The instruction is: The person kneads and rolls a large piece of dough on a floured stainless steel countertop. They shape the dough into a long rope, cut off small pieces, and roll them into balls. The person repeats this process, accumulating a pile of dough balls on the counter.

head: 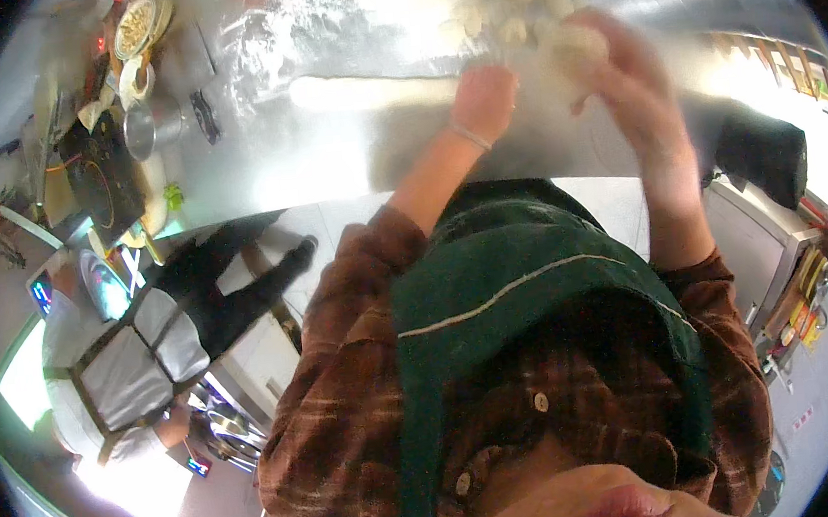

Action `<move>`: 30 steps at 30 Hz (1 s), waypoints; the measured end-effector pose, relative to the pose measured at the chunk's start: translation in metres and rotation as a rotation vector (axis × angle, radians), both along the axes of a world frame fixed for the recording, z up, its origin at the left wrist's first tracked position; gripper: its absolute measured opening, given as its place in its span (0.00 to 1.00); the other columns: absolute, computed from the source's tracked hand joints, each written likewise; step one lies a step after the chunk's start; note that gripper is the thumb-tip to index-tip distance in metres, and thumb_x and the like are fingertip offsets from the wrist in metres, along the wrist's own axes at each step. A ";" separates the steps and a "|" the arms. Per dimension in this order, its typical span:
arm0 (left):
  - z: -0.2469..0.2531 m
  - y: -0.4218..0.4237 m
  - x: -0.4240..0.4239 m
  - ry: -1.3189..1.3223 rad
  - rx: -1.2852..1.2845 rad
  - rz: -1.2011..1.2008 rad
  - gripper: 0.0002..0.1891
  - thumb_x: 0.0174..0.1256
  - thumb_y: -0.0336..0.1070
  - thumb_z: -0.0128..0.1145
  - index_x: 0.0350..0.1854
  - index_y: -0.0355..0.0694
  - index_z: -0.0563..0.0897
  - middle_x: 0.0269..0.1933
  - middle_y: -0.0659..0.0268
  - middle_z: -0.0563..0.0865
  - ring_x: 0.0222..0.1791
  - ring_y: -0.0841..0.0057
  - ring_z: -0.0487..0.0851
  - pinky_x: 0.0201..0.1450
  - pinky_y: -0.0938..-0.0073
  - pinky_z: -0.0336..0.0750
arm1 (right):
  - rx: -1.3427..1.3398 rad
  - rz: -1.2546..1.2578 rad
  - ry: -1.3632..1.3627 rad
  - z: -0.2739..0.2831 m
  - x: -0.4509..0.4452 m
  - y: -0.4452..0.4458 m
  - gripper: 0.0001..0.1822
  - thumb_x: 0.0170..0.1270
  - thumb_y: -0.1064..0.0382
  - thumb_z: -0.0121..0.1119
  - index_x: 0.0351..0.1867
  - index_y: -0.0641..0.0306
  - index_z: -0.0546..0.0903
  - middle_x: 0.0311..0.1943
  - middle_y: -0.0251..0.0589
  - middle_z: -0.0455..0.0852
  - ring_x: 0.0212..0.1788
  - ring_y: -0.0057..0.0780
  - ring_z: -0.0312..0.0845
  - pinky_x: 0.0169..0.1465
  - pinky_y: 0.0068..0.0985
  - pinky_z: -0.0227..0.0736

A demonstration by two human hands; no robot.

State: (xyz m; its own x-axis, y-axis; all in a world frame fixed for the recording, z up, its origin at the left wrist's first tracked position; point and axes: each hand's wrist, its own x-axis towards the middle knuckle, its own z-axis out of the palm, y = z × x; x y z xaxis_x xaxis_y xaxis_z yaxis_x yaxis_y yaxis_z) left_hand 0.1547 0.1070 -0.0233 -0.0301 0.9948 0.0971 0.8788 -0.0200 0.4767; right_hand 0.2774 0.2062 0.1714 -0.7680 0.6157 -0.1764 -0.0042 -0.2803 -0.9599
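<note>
A long pale roll of dough (377,90) lies across the metal worktop (316,156). My left hand (486,101), a band at its wrist, is closed around the roll's right end. My right hand (622,67) is raised just to the right, blurred, with a pale piece that looks like dough (576,48) at its fingers; whether the fingers grip it is unclear. Several small dough pieces (512,28) lie beyond both hands, hazy in the picture. White flour (283,30) is scattered over the worktop behind the roll.
At the left stand a metal cup (144,131), a bowl of food (137,28) and a dark board-like surface (101,182). A black object (206,116) lies near the cup. Another person (128,372) in light clothing works at the lower left. A dark bag-like item (763,154) is at the right edge.
</note>
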 end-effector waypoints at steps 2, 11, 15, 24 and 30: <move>0.002 0.000 -0.003 0.036 0.058 0.012 0.13 0.50 0.36 0.58 0.40 0.41 0.79 0.37 0.62 0.80 0.42 0.63 0.77 0.46 0.62 0.68 | 0.204 -0.034 0.138 0.002 -0.008 0.012 0.20 0.58 0.64 0.61 0.51 0.67 0.73 0.43 0.38 0.78 0.42 0.21 0.76 0.38 0.20 0.77; 0.014 -0.020 -0.022 0.073 0.131 -0.092 0.19 0.47 0.38 0.61 0.44 0.44 0.78 0.45 0.63 0.80 0.46 0.67 0.76 0.51 0.63 0.68 | 1.273 0.178 -0.637 -0.165 -0.014 0.001 0.17 0.57 0.61 0.56 0.50 0.48 0.77 0.51 0.39 0.77 0.47 0.38 0.77 0.45 0.32 0.75; 0.032 -0.038 -0.033 -0.018 0.142 0.027 0.14 0.53 0.33 0.56 0.44 0.41 0.80 0.44 0.61 0.82 0.44 0.65 0.79 0.50 0.66 0.71 | 0.971 0.172 -0.645 -0.156 0.005 0.002 0.15 0.61 0.60 0.51 0.49 0.49 0.77 0.49 0.37 0.78 0.45 0.39 0.77 0.43 0.32 0.76; 0.056 -0.027 -0.110 -1.044 -0.037 0.715 0.21 0.70 0.42 0.41 0.35 0.31 0.84 0.36 0.58 0.86 0.37 0.72 0.82 0.44 0.74 0.74 | 0.804 0.086 -0.482 -0.128 -0.075 0.015 0.11 0.63 0.58 0.51 0.44 0.50 0.81 0.40 0.37 0.81 0.42 0.38 0.78 0.42 0.33 0.74; 0.053 -0.041 -0.197 -1.232 -0.108 0.717 0.25 0.72 0.47 0.36 0.41 0.30 0.82 0.38 0.57 0.86 0.38 0.74 0.82 0.45 0.74 0.75 | 0.940 0.008 -0.364 -0.104 -0.211 0.025 0.11 0.64 0.56 0.49 0.43 0.51 0.81 0.39 0.36 0.80 0.42 0.37 0.78 0.44 0.31 0.72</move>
